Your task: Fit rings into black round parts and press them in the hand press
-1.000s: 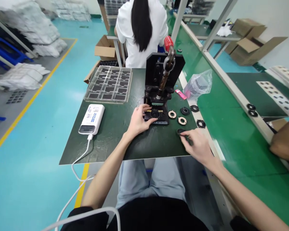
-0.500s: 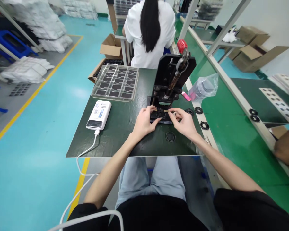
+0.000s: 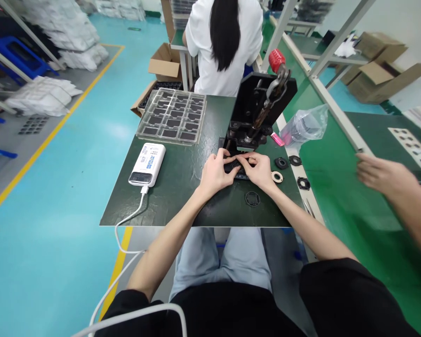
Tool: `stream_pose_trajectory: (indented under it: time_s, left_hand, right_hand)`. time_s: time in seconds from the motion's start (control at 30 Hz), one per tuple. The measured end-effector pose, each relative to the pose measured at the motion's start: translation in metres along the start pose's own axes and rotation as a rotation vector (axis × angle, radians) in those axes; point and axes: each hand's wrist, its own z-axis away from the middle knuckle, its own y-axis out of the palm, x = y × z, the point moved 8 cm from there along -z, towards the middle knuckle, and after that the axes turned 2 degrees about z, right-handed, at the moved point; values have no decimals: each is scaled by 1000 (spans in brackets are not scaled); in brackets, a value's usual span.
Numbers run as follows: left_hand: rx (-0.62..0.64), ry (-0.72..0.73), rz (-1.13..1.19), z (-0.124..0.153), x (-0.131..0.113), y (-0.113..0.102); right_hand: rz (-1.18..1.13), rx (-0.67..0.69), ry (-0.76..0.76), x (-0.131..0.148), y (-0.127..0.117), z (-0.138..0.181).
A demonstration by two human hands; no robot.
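Both my hands meet at the base of a black hand press [image 3: 257, 112] with a red-knobbed lever [image 3: 276, 60]. My left hand [image 3: 215, 172] and my right hand [image 3: 257, 169] pinch a small black part [image 3: 232, 165] on the press's fixture, fingers curled together. A black ring [image 3: 252, 198] lies on the dark green mat [image 3: 175, 187] just below my right wrist. A white-and-gold ring [image 3: 277, 176] and more black rings [image 3: 281, 163] sit to the right of my right hand.
A clear tray of dark parts [image 3: 171, 117] and a white power bank [image 3: 148, 164] with a cable lie left. A plastic bag [image 3: 307, 125] lies by the green conveyor [image 3: 340, 187]. A co-worker's hand [image 3: 381, 174] reaches over it. Another person [image 3: 226, 42] sits ahead.
My right hand moved from the mat's front right, leaving a black ring there, to the press fixture and joined my left. The co-worker's hand has come forward over the conveyor.
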Motion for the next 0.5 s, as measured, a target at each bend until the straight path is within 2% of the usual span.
stream_pose_trajectory:
  time_s: [0.23, 0.4, 0.5]
  left_hand:
    - [14, -2, -47, 0, -5, -1]
    - [42, 13, -42, 0, -3, -1]
    - [28, 71, 25, 7, -3, -7]
  right_hand:
    - [-15, -51, 48, -5, -6, -3]
    - [9, -98, 85, 5, -43, 23]
    - [153, -52, 65, 24, -65, 53]
